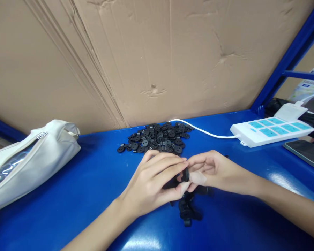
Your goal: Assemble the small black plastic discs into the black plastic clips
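Observation:
Between my two hands is a small round black part, pinched by the fingertips from both sides. My left hand is closed on it from the left, its fingers arched over and hiding some of it. From the right, my right hand is closed on the same part. Whitish tape wraps both thumbs. Below the hands lie several black plastic pieces on the blue surface, partly covered. Behind them is a heap of small black discs with holes.
A white power strip with blue sockets stands at right, its white cable running behind the heap. Beside it lies a dark phone-like slab. A pale zip pouch is at left. Cardboard backs the blue surface.

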A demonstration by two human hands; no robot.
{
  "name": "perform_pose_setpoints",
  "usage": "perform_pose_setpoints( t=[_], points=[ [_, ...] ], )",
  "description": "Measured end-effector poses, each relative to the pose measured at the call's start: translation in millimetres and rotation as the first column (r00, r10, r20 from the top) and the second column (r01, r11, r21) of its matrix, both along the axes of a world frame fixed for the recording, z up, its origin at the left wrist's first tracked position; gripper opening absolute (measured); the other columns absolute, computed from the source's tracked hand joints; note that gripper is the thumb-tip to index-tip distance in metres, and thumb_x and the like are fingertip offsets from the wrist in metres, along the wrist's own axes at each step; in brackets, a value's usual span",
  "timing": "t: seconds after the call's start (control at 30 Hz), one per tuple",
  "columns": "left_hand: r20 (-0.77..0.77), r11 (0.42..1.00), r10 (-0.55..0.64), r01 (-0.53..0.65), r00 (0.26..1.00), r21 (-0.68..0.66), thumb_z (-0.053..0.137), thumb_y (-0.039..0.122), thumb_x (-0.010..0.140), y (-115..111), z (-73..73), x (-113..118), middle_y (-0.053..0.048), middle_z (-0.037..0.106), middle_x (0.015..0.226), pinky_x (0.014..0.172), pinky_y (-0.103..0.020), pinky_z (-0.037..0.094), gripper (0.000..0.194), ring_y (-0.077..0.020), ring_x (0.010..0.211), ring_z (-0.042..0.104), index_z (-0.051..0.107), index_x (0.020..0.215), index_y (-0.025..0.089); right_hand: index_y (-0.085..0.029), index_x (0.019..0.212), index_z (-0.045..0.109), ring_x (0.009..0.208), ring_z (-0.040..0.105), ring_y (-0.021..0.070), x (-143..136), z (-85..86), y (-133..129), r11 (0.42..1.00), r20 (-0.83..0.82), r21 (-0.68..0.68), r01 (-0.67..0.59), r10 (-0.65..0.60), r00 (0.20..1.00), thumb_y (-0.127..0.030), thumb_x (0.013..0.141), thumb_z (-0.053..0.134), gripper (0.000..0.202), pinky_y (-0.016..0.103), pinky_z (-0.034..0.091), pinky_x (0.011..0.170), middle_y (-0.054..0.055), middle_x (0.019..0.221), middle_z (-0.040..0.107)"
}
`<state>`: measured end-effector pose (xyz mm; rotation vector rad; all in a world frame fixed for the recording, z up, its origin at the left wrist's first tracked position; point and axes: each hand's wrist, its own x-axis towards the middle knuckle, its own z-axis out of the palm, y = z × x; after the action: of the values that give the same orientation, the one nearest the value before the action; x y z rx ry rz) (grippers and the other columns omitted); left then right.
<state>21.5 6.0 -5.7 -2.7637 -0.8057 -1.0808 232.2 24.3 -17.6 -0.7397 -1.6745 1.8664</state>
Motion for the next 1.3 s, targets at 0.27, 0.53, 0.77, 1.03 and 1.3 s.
perform_pose_setpoints(
  t=[0.27,0.53,0.77,1.03,1.3],
  points=[
    [-0.010,0.999,-0.030,0.030,1.000,-0.030,0.071,0.026,0.080,-2,0.4,3,-0.005,0.071,0.102,0.081,-0.031,0.048,0.035,-0.0169,0.095,0.066,0.059,0.111,0.018,-0.012,0.096,0.066,0.084,0.069,0.0199,1,0.3,-4,0.998,0.009,-0.016,-0.053,0.053,0.999,-0.028,0.081,0.068,0.022,0.035,0.056,0.081,0.005,0.083,0.069],
    [-0.041,0.999,0.012,-0.011,0.999,0.036,0.067,0.024,0.083,-7,2.2,8,-0.007,0.071,0.100,0.077,-0.031,0.050,0.029,-0.0185,0.094,0.065,0.061,0.109,0.015,-0.016,0.078,0.053,0.066,0.061,0.0132,-5,0.7,-13,0.987,0.148,0.143,0.067,-0.088,0.985,-0.011,0.075,0.056,0.007,0.024,0.050,0.063,-0.002,0.068,0.059],
    [0.013,0.999,0.008,-0.007,1.000,-0.040,0.068,0.027,0.083,-10,2.2,10,-0.009,0.069,0.101,0.077,-0.032,0.051,0.031,-0.0195,0.094,0.065,0.059,0.109,0.012,-0.017,0.074,0.048,0.053,0.041,0.0063,-4,3.1,-16,0.957,0.205,0.279,0.080,-0.140,0.969,-0.006,0.070,0.047,0.011,0.018,0.035,0.048,-0.006,0.063,0.046],
    [0.121,0.999,-0.025,0.027,0.992,-0.019,0.069,0.017,0.081,-13,-5.7,12,-0.010,0.071,0.090,0.068,-0.029,0.056,0.029,-0.0182,0.080,0.069,0.057,0.106,0.009,-0.016,0.082,0.058,0.063,0.060,0.0127,-3,2.4,-17,0.974,0.186,0.195,0.112,-0.149,0.971,-0.014,0.078,0.055,0.006,0.022,0.049,0.060,-0.002,0.066,0.061],
    [-0.079,0.978,0.069,-0.052,0.994,0.202,0.059,0.010,0.087,-14,-8.6,9,-0.022,0.068,0.105,0.065,-0.034,0.060,0.029,-0.0231,0.085,0.071,0.053,0.113,0.000,-0.017,0.086,0.060,0.069,0.061,0.0088,-13,7.9,-25,0.992,-0.037,-0.026,0.120,-0.121,0.992,-0.024,0.091,0.047,0.015,0.020,0.054,0.072,-0.004,0.072,0.059]
  ],
)
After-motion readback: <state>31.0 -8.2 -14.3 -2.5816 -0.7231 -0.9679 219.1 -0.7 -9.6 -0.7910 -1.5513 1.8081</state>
